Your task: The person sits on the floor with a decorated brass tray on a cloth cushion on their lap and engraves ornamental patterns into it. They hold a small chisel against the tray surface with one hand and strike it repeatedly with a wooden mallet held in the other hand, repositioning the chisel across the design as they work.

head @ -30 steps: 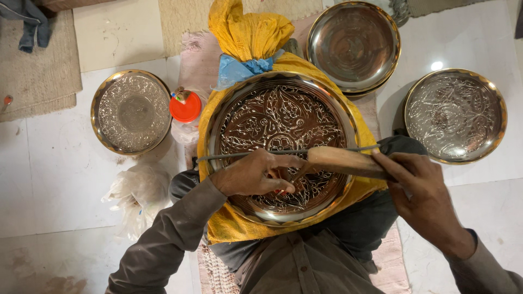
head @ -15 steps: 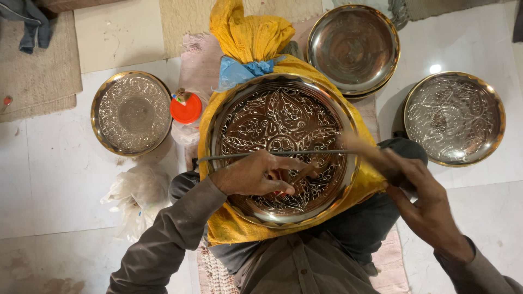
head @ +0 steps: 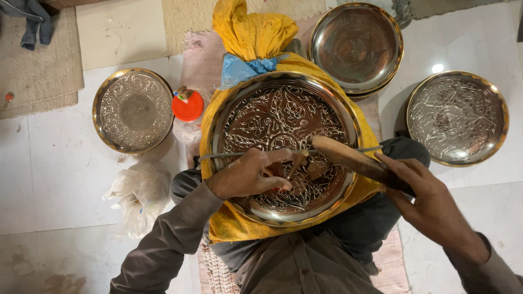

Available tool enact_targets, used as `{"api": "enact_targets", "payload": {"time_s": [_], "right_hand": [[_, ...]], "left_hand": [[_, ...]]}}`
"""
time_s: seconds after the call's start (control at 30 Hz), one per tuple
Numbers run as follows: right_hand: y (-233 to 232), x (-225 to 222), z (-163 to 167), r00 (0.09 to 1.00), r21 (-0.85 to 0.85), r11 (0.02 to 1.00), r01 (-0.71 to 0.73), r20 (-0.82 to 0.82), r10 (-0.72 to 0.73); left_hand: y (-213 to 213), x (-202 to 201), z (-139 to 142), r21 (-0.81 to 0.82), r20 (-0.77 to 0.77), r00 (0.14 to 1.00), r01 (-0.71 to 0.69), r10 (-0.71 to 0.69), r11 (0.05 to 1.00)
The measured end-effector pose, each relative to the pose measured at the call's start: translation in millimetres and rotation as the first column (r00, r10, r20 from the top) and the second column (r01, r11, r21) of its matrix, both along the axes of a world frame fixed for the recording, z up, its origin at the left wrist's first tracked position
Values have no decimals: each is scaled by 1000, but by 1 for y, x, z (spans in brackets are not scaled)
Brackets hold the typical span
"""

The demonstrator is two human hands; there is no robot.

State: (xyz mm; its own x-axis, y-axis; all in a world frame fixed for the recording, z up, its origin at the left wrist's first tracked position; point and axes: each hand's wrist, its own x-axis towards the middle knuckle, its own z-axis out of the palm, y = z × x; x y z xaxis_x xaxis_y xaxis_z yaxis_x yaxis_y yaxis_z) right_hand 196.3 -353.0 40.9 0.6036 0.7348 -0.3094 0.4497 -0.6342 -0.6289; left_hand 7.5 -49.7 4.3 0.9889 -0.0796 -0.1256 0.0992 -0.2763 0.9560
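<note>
The white tiled floor (head: 65,163) carries everything, with a beige woven mat (head: 32,71) at its upper left. On the person's lap lies a yellow cloth bundle (head: 250,32), and on it rests the large round engraved metal tray (head: 283,120), dark in its recesses with bright floral lines, right in the middle of the view.

Three smaller trays ring it: a round silver embossed tray with a gold rim (head: 132,110) on the floor to the left, a plain round polished metal tray (head: 357,46) at the upper right, stacked on another, and a silver embossed tray (head: 457,117) at the far right. A crumpled clear plastic bag (head: 136,193) lies at the lower left, and a small container with an orange lid (head: 188,107) stands just beside the large tray's left rim.

The left hand (head: 248,174) rests on the large tray, its fingers (head: 278,158) pinched narrowly round a short metal punch (head: 297,162) that stands tilted on the engraving. A thin metal rod (head: 229,155) lies across the tray under this hand.

The right hand (head: 430,198) has its fingers wrapped round the handle of a brown wooden mallet (head: 348,158). Half a second ago the mallet was blurred in mid-swing; now its head sits sharp just beside the punch's top.
</note>
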Motion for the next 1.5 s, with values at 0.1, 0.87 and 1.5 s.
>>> {"api": "enact_targets", "payload": {"time_s": [0.1, 0.87, 1.5], "right_hand": [[2, 6, -3, 998, 137, 990, 25, -63, -17], [3, 6, -14, 999, 192, 981, -20, -33, 27], [-3, -1, -25, 962, 350, 922, 165, -262, -72]], "left_hand": [[0, 0, -1, 26, 19, 1000, -8, 8, 1000], [6, 8, -10, 136, 137, 989, 43, -61, 990], [11, 10, -16, 46, 46, 992, 114, -116, 992]]}}
